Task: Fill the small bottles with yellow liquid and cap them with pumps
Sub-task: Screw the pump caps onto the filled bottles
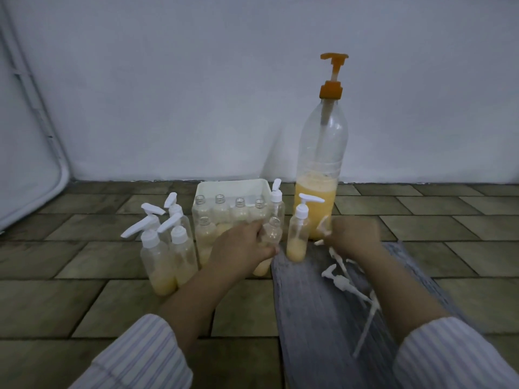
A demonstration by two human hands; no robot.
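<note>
A person sits on a tiled floor (84, 290), seen from above through their own eyes, with a grey-trousered leg (317, 318) stretched forward and striped sleeves (140, 357) at the bottom edge. The left hand (241, 248) curls its fingers and thumb around an uncapped small bottle (271, 234), clear plastic with yellow liquid in its lower part, held upright just in front of a white tray (224, 188). The tray holds a cluster of other open small bottles (220, 209), each partly filled with the same yellow liquid. The right hand (354, 234) is blurred; it appears to pinch a white pump (323, 227) near its fingertips, though how firmly it grips cannot be told. Between the two hands stands a capped bottle (297, 234) with a white pump head already on. Behind it rises a tall clear bottle (320, 175) with an orange pump top, about a third full of yellow liquid. To the left of the tray stands a group of finished bottles (165, 248) (four white pump heads are visible, nozzles pointing various ways). Several loose pumps (341, 282) with long dip tubes lie on the trouser leg beside the right forearm. A plain pale wall (196, 94) fills the background.
</note>
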